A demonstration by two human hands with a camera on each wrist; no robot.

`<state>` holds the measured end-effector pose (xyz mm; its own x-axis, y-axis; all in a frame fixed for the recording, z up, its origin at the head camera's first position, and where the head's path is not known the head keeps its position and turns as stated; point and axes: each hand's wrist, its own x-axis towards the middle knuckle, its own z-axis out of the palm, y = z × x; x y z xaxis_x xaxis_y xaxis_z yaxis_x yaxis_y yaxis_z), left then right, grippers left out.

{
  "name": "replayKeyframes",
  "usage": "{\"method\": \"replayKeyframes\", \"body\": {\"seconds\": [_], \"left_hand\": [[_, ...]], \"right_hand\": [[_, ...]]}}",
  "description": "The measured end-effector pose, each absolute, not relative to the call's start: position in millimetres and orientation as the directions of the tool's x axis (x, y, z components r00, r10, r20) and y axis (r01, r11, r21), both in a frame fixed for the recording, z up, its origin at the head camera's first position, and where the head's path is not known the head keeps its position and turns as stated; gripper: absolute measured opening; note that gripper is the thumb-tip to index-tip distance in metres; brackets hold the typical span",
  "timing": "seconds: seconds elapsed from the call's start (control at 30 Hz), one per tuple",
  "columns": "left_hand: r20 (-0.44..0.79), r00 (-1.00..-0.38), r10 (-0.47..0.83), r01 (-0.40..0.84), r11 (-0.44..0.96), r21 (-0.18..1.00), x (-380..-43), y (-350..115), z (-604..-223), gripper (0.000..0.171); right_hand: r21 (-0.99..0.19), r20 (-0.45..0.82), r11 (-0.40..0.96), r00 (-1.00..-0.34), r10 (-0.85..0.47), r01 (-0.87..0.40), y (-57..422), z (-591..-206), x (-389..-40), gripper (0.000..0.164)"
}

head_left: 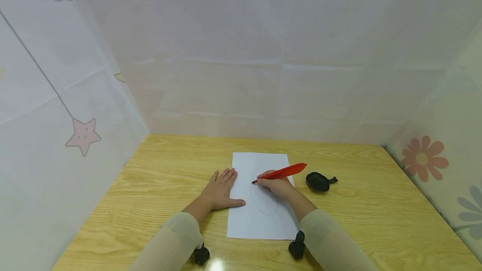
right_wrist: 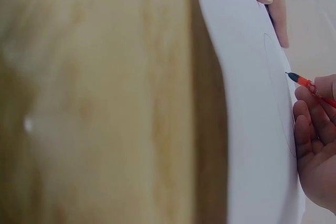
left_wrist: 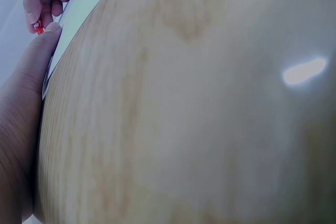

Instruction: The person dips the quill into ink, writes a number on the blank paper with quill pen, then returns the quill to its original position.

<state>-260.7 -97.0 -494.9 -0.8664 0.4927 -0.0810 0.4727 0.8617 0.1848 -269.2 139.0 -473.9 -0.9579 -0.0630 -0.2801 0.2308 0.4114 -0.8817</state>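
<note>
A white sheet of paper [head_left: 244, 223] lies on the wooden table, bearing a thin pencil-like outline of a tall oval. My right hand [head_left: 278, 185] pinches a red feather pen [head_left: 282, 173] with a dark tip, which sits at the oval's upper left line. In the right wrist view the pen's black tip [right_wrist: 293, 76] points at the paper, the other fingers curled beneath it. My left hand [head_left: 220, 191] rests flat with fingers spread over the paper's left edge, its thumb lying on the sheet. In the left wrist view that thumb [left_wrist: 37, 61] runs along the table.
To the right of the paper lies a black oval object [head_left: 318, 182] with a short tab. Black wrist devices [head_left: 296, 249] hang under both sleeves. Pale printed cloth walls [head_left: 241, 95] enclose the wooden table [head_left: 169, 166] at the back and sides.
</note>
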Motion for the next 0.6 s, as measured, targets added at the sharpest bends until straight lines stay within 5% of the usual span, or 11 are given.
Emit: {"method": "replayKeyframes", "body": {"seconds": [0.6], "left_hand": [[-0.088,-0.869,0.488,0.47,0.867,0.169,-256.5,-96.3,-487.2,0.109]], "right_hand": [[-0.91,-0.296,0.296,-0.955,0.026,0.29,145.7,-475.2,-268.3,0.025]]}}
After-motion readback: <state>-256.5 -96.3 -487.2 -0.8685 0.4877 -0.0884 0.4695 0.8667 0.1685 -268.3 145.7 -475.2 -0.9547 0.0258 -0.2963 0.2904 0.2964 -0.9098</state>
